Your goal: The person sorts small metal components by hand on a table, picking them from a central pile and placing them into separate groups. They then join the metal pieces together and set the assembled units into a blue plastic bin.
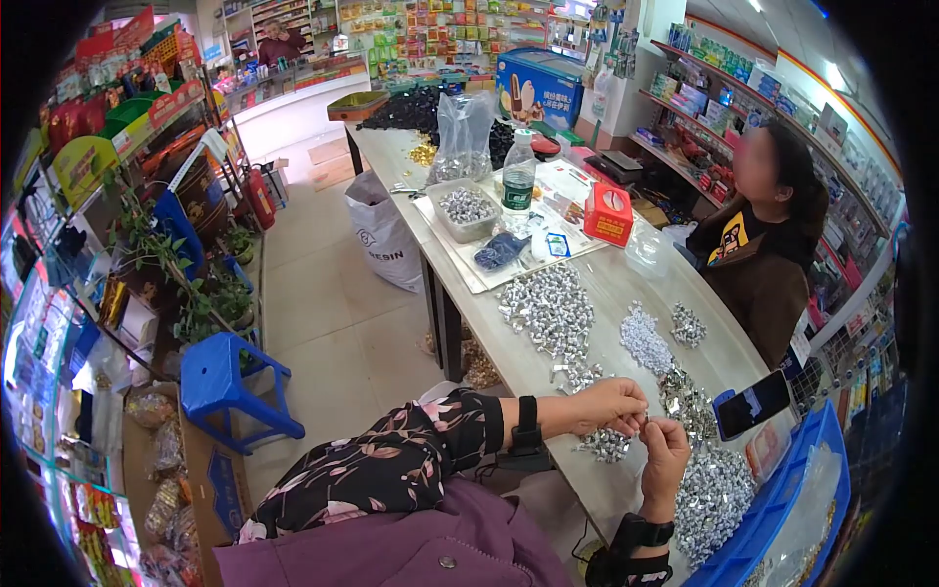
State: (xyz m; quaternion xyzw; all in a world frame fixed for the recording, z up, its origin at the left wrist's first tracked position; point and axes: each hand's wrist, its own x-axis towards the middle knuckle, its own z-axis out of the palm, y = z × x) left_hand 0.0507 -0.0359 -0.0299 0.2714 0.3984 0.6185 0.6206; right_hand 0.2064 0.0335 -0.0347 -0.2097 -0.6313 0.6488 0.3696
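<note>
My left hand [606, 403] and my right hand [665, 455] meet above the near end of the table [719, 370]. Fingers of both are pinched together around something too small to make out. Below them lies a small heap of silvery metal pieces [604, 447]. To the right spreads a large pile of similar silver parts [719, 494], with shiny silver bits [688, 401] just beyond it. Farther up the table are a pile of small white pieces [644, 336], a little silver heap [688, 326] and a broad silver pile [548, 308].
A phone [753, 404] and a blue crate [782, 499] flank the table's right edge. Farther along stand a plastic tub [464, 221], a bottle [517, 181] and a red box [608, 213]. A person [758, 235] sits opposite; a blue stool [235, 377] stands left.
</note>
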